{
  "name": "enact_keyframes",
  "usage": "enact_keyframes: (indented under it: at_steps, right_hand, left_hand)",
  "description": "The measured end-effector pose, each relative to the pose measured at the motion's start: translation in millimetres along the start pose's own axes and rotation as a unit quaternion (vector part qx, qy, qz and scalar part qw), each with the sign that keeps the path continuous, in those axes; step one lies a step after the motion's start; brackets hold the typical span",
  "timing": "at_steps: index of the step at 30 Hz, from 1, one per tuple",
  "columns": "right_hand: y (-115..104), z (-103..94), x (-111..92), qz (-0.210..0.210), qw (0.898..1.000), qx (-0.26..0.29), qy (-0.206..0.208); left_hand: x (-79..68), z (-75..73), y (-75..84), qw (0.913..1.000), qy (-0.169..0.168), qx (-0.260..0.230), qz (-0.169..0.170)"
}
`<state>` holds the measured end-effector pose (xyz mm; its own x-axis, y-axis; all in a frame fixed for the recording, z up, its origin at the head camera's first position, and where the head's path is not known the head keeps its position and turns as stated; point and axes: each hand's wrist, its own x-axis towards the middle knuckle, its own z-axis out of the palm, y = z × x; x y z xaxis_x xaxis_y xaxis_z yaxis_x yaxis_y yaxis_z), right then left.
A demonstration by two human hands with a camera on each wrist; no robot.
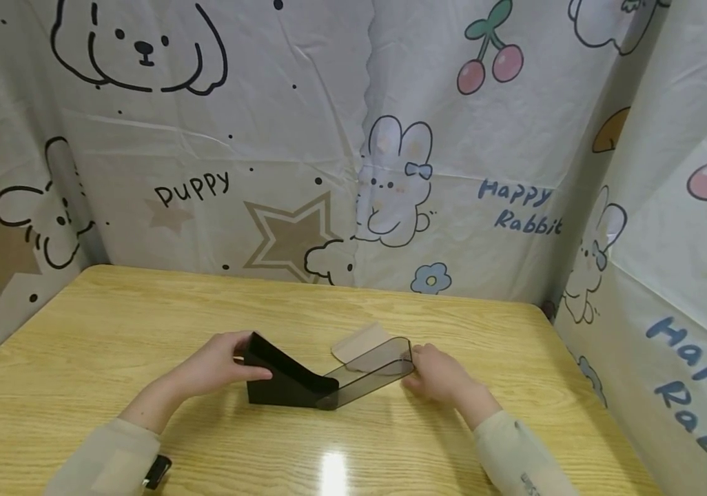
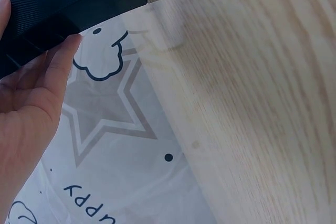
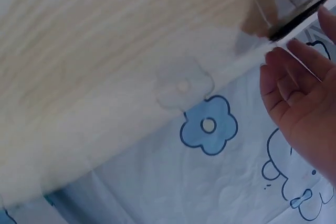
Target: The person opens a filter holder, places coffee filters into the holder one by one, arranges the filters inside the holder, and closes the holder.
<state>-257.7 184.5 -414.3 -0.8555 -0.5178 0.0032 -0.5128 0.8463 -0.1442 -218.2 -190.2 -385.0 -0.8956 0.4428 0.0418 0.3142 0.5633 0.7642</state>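
Observation:
A black box with a sloping top (image 1: 288, 382) sits on the table, with a clear smoky lid (image 1: 369, 375) swung out to the right from its low end. My left hand (image 1: 223, 362) grips the tall left end, thumb on the near side and fingers behind. In the left wrist view, the fingertips press against the ribbed dark body (image 2: 79, 3). At the lid's raised far end is my right hand (image 1: 440, 375). Seen from the right wrist, its loosely bent fingers (image 3: 289, 72) and thumb come right up to the lid's dark edge (image 3: 299, 22).
Behind the lid lies a flat beige piece (image 1: 360, 337), partly covered by it in the head view. A small black item (image 1: 158, 472) shows beside the left sleeve. Printed cloth (image 1: 205, 241) hangs around the back and sides of the wooden table (image 1: 111, 324).

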Motion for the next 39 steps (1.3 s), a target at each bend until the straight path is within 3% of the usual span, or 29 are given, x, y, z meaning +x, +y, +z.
enact_keyframes:
  at_steps: [4,6,11,15,27,33,37,39]
  right_hand:
    - [-3.2,5.7,3.9,-0.016,0.999,0.042,0.003]
    - [-5.1,6.2,5.2,0.002,0.999,0.053,-0.002]
    - [-8.3,4.0,5.5,0.034,0.999,0.032,-0.006]
    - [-8.9,3.3,3.7,0.034,0.999,0.013,-0.002]
    - [-26.2,9.0,10.7,0.081,0.994,0.064,0.023]
    - [-32.2,10.0,12.1,0.097,0.995,0.014,0.021]
    - [-34.6,6.3,11.5,0.081,0.996,-0.025,0.007]
    - [-34.6,3.5,10.9,0.075,0.997,-0.019,-0.009]
  left_hand:
    - [0.0,0.8,0.5,1.0000,0.001,-0.001,-0.004]
    - [0.0,1.0,1.1,1.0000,0.002,-0.001,-0.009]
    - [-0.7,0.4,1.0,0.9999,0.004,0.005,-0.012]
    - [-0.6,-0.4,0.1,0.9999,0.004,0.004,-0.013]
    - [-0.3,-1.3,1.3,0.9998,0.002,0.002,-0.019]
    - [-0.1,-0.9,0.8,0.9999,0.002,0.001,-0.012]
    - [-0.1,-0.7,0.9,1.0000,0.002,0.000,-0.010]
    - [-0.2,-0.5,1.0,1.0000,0.000,0.000,-0.007]
